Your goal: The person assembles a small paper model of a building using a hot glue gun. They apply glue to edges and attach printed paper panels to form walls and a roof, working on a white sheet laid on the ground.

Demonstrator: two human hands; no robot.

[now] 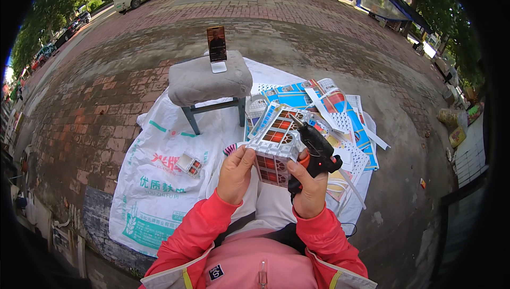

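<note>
And there, the left hand (238,175) pinched the left edge of a grey-and-red printed cardboard box (274,157) with arched windows, raised before a coral-pink jacket (183,238), while the right hand (309,191) curled round a black plastic glue gun (317,143), nozzle (296,121) angled across the box!

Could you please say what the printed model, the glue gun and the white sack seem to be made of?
Printed model: probably thin card, perhaps slightly glossy, given flat walls and sharp edges.
Glue gun: likely hard plastic, smooth, judging by its moulded black body.
White sack: perhaps woven plastic, mostly matte, from stiff creases; any weave is too fine to confirm.
</note>
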